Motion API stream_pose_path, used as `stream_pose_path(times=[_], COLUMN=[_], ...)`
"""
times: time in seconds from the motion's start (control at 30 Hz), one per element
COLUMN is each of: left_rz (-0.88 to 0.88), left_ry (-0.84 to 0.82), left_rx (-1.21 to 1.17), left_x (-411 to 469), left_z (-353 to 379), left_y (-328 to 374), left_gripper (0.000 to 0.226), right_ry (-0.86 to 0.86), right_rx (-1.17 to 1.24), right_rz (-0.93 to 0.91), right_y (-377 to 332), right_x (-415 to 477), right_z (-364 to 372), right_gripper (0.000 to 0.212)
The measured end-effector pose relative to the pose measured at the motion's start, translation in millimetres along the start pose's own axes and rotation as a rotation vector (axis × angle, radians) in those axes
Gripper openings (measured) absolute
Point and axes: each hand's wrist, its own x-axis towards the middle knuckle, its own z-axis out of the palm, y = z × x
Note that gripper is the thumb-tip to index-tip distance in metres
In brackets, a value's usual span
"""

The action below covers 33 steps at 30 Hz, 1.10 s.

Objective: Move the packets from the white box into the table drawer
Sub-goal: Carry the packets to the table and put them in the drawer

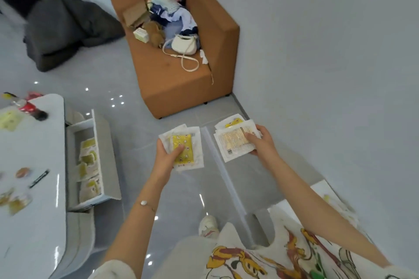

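Observation:
My left hand (166,154) grips a small stack of white packets (192,142) with yellow printed centres, thumb on top. My right hand (260,140) holds a second stack of packets (231,142), the top one pale yellow. Both stacks are in the air over the grey floor. The table drawer (106,149) stands pulled open at the left, and several yellow and white packets (88,165) lie inside it. A white box (322,190) shows partly behind my right forearm at the lower right, with something pale yellow in it.
The white glossy table (45,199) fills the left, with a pen, a red toy and small wrappers on it. An orange armchair (181,88) piled with clothes and a white bag stands ahead. A white strip (222,165) runs along the floor beside the wall.

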Motion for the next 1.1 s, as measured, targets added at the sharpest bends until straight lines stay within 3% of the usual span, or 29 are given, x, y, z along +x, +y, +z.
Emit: stream_pose_path(times=[0.07,0.4,0.6,0.73,1.1], left_rz=[0.015,0.086,0.131,0.126,0.045], left_ry=[0.060,0.369,0.473,0.551,0.890], left_rx=[-0.037,-0.279,-0.362,-0.411,-0.583], left_x=[12.1,76.0,119.2,149.0,192.3], left_z=[-32.9,-145.4,-165.8,-168.7,-189.6], left_y=[11.2,75.4,97.8,103.8,93.1], left_gripper=[0.054,0.046,0.042,0.054,0.052], right_ry=[-0.046,-0.277,-0.408,-0.509,-0.804], right_rx=[-0.003,-0.074,-0.132,-0.171,-0.368], right_rz=[-0.011,-0.017,-0.032,-0.012,0.052], right_y=[-11.2,-66.1,-97.0,-114.0,-126.1], right_x=[17.6,96.8,163.0,209.4,286.5], right_z=[43.6,217.1,284.8,321.4,435.7], right_gripper=[0.037,0.033,0.035,0.035,0.034])
